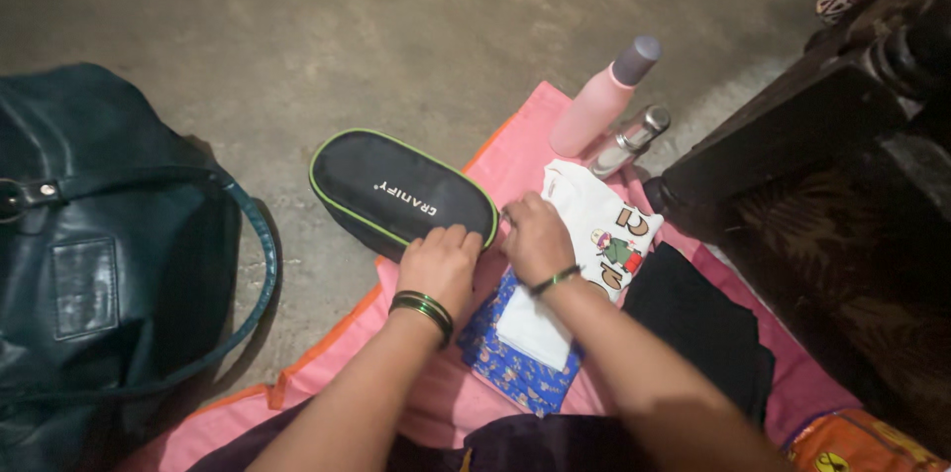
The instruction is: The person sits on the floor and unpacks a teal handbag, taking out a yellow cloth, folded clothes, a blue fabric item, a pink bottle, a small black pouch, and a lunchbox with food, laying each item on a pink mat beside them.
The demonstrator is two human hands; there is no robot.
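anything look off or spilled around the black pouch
Nothing is spilled or damaged. Both hands, left hand and right hand, rest on the black oval green-trimmed pouch; the pink bottle lies tipped on the pink cloth.

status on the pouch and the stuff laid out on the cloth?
Done: pink bottle, steel bottle, white printed cloth and blue patterned cloth lie out on the pink sheet. In hand: left hand and right hand grip the black pouch at its end. Left: dark bag sits apart, untouched.

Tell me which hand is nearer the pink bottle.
Right. The right hand rests at the black pouch's end, just below and left of the pink bottle. The left hand grips the pouch's near edge, farther left.
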